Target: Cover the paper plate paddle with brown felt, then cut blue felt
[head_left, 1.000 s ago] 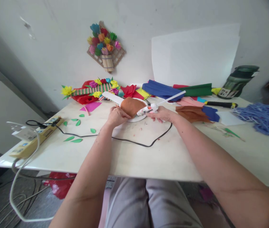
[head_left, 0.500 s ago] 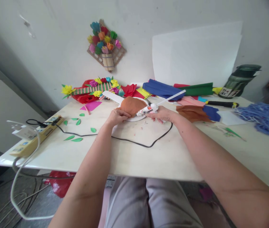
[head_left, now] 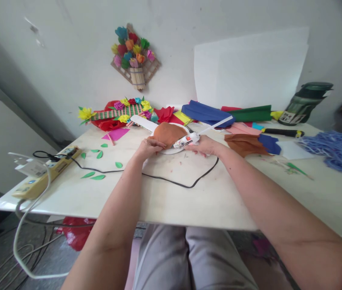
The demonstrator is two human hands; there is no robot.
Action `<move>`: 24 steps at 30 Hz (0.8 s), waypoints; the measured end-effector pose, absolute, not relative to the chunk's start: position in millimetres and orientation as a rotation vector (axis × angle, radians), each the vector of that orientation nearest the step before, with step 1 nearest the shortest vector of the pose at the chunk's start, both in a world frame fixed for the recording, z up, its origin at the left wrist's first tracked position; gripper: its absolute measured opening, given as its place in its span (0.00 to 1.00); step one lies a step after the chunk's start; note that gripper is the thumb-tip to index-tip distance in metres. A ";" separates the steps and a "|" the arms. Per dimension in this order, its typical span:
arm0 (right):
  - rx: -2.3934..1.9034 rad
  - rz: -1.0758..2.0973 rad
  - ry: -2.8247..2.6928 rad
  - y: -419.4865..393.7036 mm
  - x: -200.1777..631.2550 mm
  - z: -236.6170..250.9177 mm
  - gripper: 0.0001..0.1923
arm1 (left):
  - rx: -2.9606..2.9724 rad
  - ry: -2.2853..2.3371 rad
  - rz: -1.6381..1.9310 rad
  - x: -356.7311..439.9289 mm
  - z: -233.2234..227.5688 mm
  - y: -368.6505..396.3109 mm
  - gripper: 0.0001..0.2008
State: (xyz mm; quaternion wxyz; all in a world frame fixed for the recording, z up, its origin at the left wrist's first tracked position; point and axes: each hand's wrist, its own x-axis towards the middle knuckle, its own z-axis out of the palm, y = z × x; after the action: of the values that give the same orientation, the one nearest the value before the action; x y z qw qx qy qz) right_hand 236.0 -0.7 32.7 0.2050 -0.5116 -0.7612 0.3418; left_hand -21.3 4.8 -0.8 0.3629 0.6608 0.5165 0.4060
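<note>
The left hand (head_left: 147, 148) pinches the brown paper (head_left: 167, 134) near the table's (head_left: 171, 193) far edge. The right hand (head_left: 205, 146) grips the glue gun (head_left: 186, 140), its tip at the paper. Gluing step; pressing looks needed.

No legible text anywhere.

A rust-brown felt piece (head_left: 167, 134) lies over a white cutout (head_left: 144, 123) on the cream surface (head_left: 189, 193), beside a white glue gun (head_left: 187, 139) with a black cord (head_left: 174, 183). Green paper leaves (head_left: 94, 176) dot the surface near a yellow power strip (head_left: 48, 172). Behind lie blue (head_left: 204, 112), dark green (head_left: 251, 113) and pink (head_left: 242, 129) sheets, blue yarn (head_left: 337, 151), and a striped red-and-green strip (head_left: 115, 114) set with yellow and pink flowers.
</note>
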 end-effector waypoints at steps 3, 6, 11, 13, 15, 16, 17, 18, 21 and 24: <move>-1.444 0.910 -2.126 -2.0 230.3 31.8 0.20 | 1.732 1.329 1.039 -20.0 0.2 4.0 0.14; -1.449 0.797 -2.152 0.0 225.3 27.1 0.22 | 1.779 1.366 1.008 -19.1 0.0 4.9 0.17; -1.421 0.399 -2.262 3.7 220.8 20.3 0.21 | 1.880 1.456 0.930 -18.5 -3.8 10.1 0.18; -1.418 0.310 -2.283 4.3 220.2 19.5 0.21 | 1.922 1.479 0.911 -17.7 -4.3 10.9 0.19; -1.408 0.303 -2.287 4.5 220.3 19.6 0.22 | 1.958 1.494 0.904 -16.6 -3.2 10.1 0.19; -1.405 0.316 -2.282 4.5 220.6 19.8 0.22 | 1.973 1.501 0.903 -16.0 -2.3 9.2 0.18; -1.405 0.333 -2.275 4.5 221.0 20.1 0.22 | 1.988 1.507 0.901 -15.4 -1.1 8.4 0.18; -1.407 0.355 -2.266 4.4 221.5 20.4 0.22 | 2.004 1.513 0.895 -14.8 0.1 7.5 0.18; -1.430 0.488 -2.230 4.3 223.8 21.1 0.23 | 2.044 1.531 0.884 -13.0 3.4 5.9 0.18; -1.442 0.671 -2.167 4.1 227.4 21.8 0.24 | 2.073 1.569 0.875 -11.3 5.4 5.3 0.17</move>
State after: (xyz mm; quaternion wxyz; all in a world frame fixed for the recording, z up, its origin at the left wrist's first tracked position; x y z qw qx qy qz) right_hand 227.4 4.1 21.8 0.2250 -0.5226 -0.7856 0.2432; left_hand -11.3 5.3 5.4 0.1978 0.7408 0.5606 0.3128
